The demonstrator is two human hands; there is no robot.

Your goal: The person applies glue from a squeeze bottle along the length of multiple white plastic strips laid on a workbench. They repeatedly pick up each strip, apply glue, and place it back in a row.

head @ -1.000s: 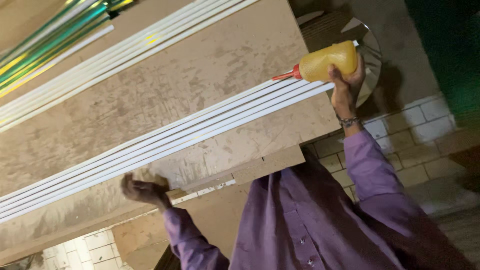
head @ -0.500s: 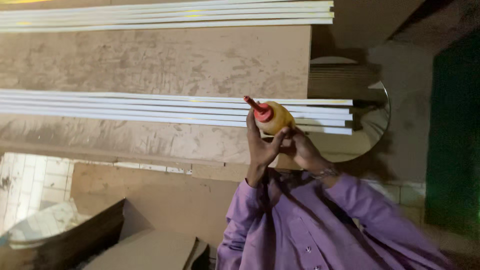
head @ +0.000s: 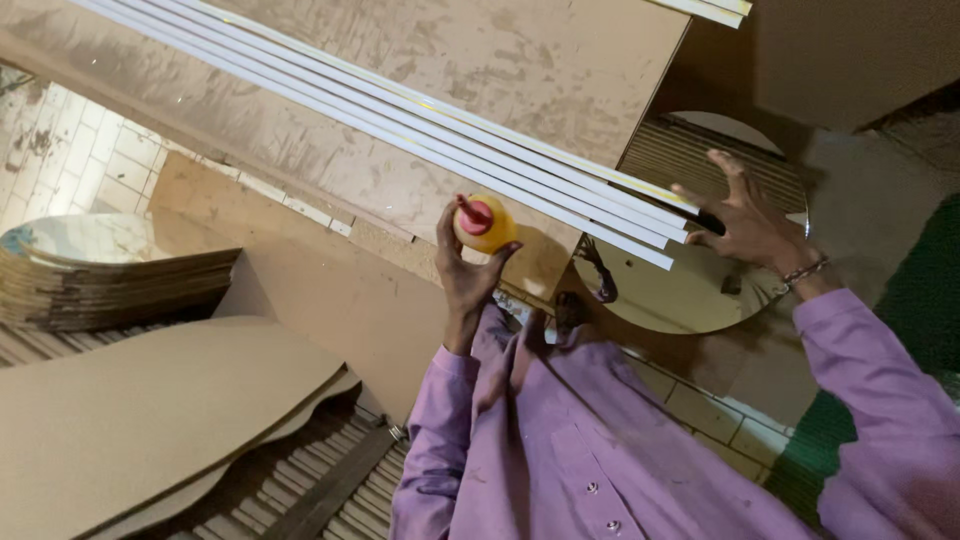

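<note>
- Since half a second ago the right hand point(head: 752, 222) has left the yellow glue bottle point(head: 486, 224) and now rests open-fingered on the white strip ends point(head: 640, 226)
- left hand point(head: 462, 268) alone grips the bottle, red nozzle up, over the board's point(head: 480, 60) edge
- round mirror point(head: 690, 290) lies beneath the right hand

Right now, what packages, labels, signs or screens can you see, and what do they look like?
Glue bottle: the only package, held in the left hand below the white strips; rounded, yellow, red cap.
Labels, signs, screens: none visible.
</note>
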